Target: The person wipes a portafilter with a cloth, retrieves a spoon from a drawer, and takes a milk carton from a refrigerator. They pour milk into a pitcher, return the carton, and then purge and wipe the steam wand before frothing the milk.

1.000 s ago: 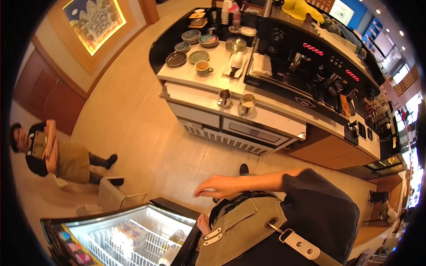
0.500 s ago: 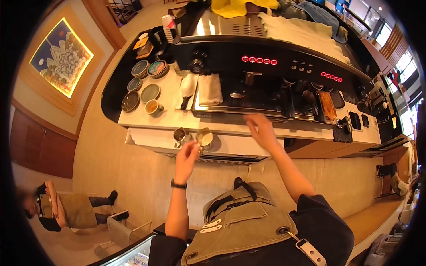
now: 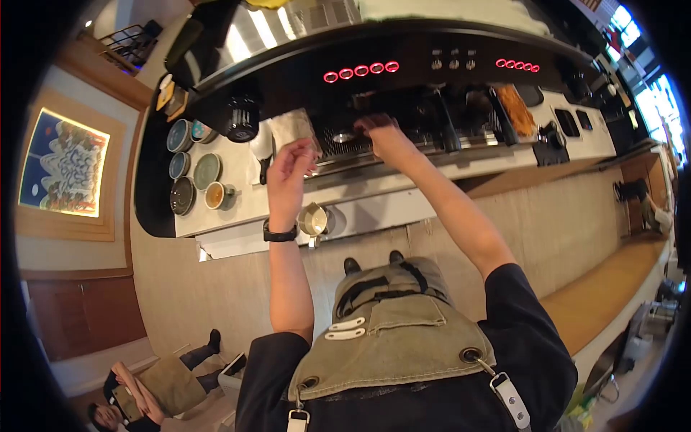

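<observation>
My left hand [image 3: 291, 169] is raised over the counter's front edge, its fingers loosely bent and apart, with nothing visible in them. Just beyond its fingertips lies a folded pale cloth [image 3: 291, 128]. Over the drip tray [image 3: 331, 144] of the black espresso machine [image 3: 288, 79], my right hand [image 3: 392, 144] reaches forward with fingers apart; the fingertips are in shadow and hard to make out. Below my left wrist stands a metal pitcher [image 3: 312, 218] with pale liquid inside. A second pitcher seen earlier is now hidden behind my left arm.
At the left, a cup of brown liquid [image 3: 215, 195] stands near a green saucer [image 3: 207, 171] and stacked dishes [image 3: 183, 194]. Portafilter handles [image 3: 449, 124] jut out from the machine. A tamper [image 3: 551, 134] rests farther right. A seated person [image 3: 147, 389] is behind at lower left.
My left hand has moved from the pitchers up toward the folded cloth. My right hand has moved forward and left over the drip tray. The camera view has moved closer to the machine.
</observation>
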The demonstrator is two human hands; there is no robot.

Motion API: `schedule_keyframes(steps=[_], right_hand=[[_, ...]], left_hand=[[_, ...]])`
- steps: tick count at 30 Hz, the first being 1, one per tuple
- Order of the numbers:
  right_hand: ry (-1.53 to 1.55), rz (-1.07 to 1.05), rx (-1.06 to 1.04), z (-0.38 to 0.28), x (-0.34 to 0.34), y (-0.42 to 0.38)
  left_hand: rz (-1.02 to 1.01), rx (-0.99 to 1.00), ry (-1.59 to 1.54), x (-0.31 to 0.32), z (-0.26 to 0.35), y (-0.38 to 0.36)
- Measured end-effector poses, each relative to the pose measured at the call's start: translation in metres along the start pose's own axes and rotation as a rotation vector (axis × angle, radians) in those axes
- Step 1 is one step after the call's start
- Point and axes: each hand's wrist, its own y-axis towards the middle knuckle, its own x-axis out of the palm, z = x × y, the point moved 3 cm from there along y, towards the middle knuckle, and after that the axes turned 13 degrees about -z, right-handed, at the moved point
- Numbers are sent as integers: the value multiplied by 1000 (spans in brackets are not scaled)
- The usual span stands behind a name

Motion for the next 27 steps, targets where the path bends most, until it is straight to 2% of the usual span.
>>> schedule_keyframes(steps=[2, 5, 8, 9, 14, 16, 19, 23, 25, 27], right_hand=[[44, 20, -11, -3, -5, -3], [128, 94, -8, -43, -35, -32], [186, 127, -97, -84, -50, -85], [216, 77, -73, -84, -42, -106], [292, -50, 88, -33, 49, -182], [310, -78, 158, -7, 75, -191], [264, -39, 143, 19, 100, -192], [219, -73, 142, 36, 110, -193], [205, -74, 134, 42, 117, -199], [189, -73, 125, 47, 121, -200]], left_hand=[[11, 2, -3, -12, 0, -7], [13, -56, 35, -37, -3, -17], [17, -57, 8, -56, -3, -23], [21, -50, 0, -60, -4, -24], [-20, -73, 1, -66, -14, -19], [-33, -77, 0, -56, -18, -9], [-59, 2, -46, -36, -24, 19], [119, 58, -139, -4, -32, 83], [123, 186, -229, 3, -63, 116], [264, 216, -9, 12, -74, 146]])
